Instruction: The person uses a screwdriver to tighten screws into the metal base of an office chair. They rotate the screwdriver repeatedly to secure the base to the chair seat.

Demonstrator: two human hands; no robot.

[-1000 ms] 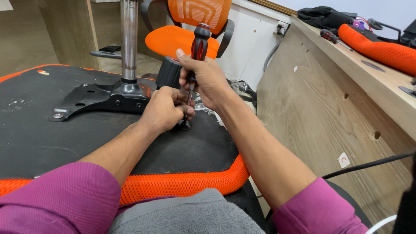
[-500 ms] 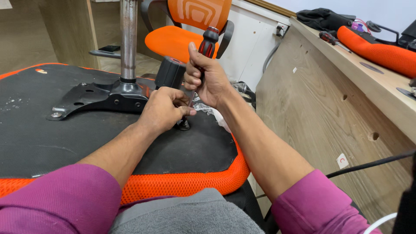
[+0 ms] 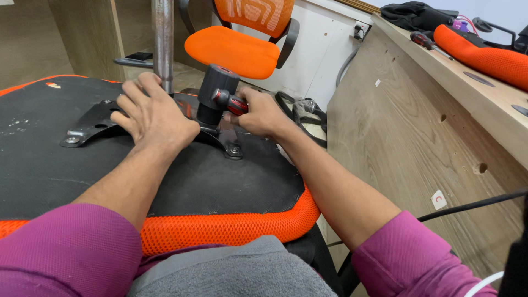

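An upturned chair seat with a black underside and orange mesh rim lies across my lap. A black metal mounting plate with a steel gas cylinder rising from it is bolted onto it. My left hand rests flat on the plate beside the cylinder, fingers spread. My right hand grips a screwdriver with a red and black handle, held sideways next to a black tension knob. A bolt with washer sits just below.
An assembled orange office chair stands behind. A wooden desk runs along the right, carrying another orange seat part, a screwdriver and black cloth. A black cable hangs by the desk side.
My right hand lowered the screwdriver from upright to sideways near the knob. My left hand left the bolt area and moved left, opening flat on the mounting plate.
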